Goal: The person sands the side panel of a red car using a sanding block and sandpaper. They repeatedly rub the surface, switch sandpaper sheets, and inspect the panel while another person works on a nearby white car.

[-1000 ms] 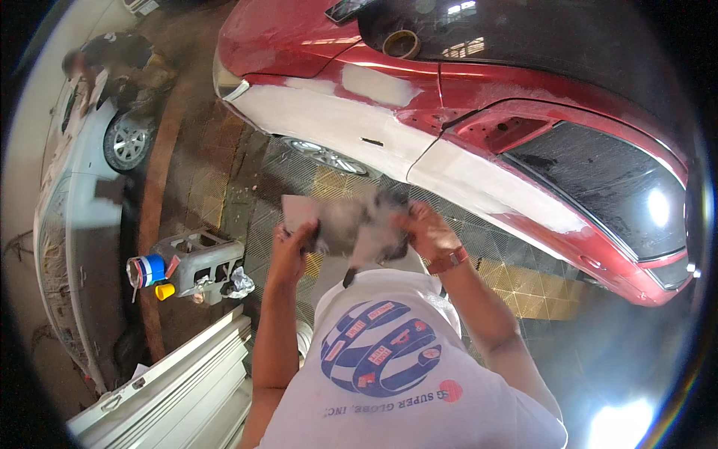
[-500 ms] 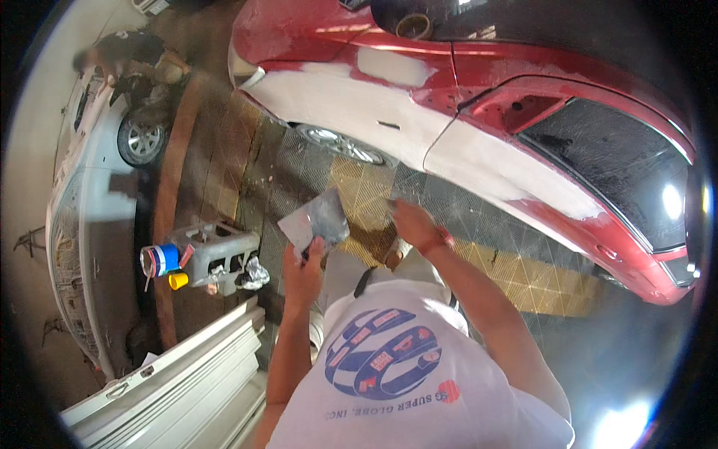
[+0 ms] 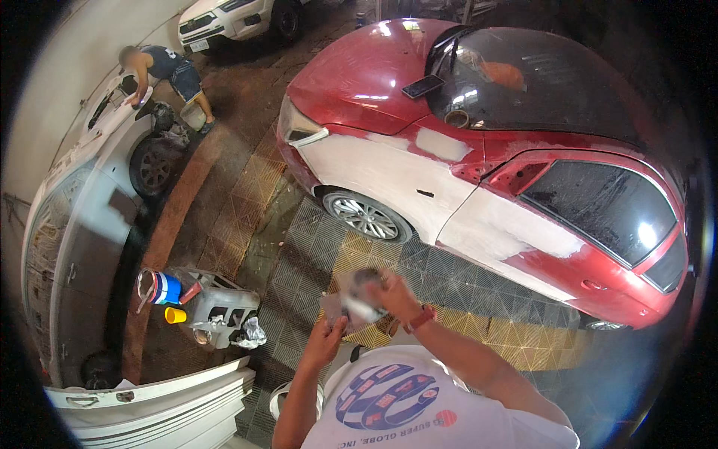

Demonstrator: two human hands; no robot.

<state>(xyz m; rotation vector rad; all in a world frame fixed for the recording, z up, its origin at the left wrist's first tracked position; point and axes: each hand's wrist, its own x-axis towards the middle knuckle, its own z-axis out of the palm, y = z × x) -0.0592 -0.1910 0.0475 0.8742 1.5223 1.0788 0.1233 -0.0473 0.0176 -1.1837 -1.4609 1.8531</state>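
My left hand is closed on the near edge of a flat mixing board smeared with pale and grey paste, held in front of my waist. Above that board, my right hand is closed round a dark, flat spreader, smeared by motion. The spreader meets or nearly meets the board's far part; exact contact is hard to see. Beyond my hands stands a red car, its front fender and door covered with pale, dull filler.
At left, a grey plastic stool stands beside a blue-and-white can, a yellow cup and crumpled foil. White panels lie near-left. A person bends over a white car. A white pickup is behind.
The view has tilted up, showing more of the red car and the pickup. My right hand has come left from beside the board to over it; the left hand keeps its hold.
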